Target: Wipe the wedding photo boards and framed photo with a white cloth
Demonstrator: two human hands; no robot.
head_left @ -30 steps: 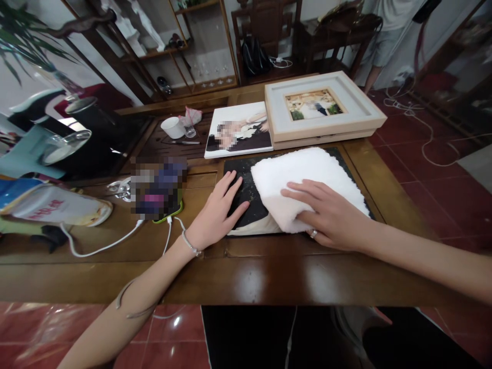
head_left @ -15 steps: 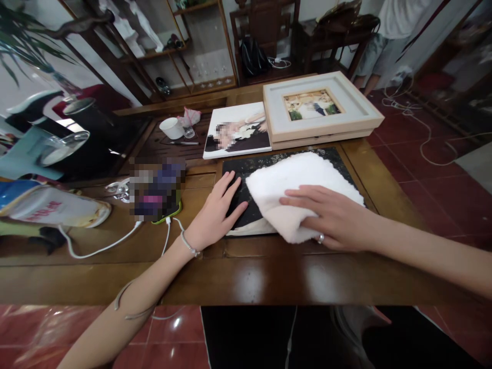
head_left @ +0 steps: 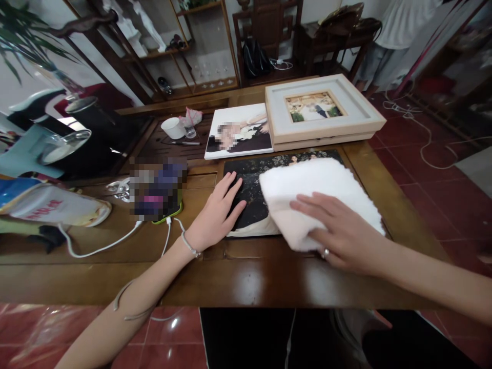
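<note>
Left hand [head_left: 214, 215] flat, fingers [head_left: 222, 187] spread; right hand [head_left: 342, 231] curled.

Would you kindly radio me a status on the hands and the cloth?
Right hand holding white cloth. Left hand at left edge of dark picture. Cloth hiding part of it.

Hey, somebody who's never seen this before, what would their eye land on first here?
Probably the bright white cloth, held in the right hand over a dark picture near the table's front edge. The left hand, fingers spread, lies at that picture's left edge. Just behind, the thick pale frame around a small photo also stands out.
</note>
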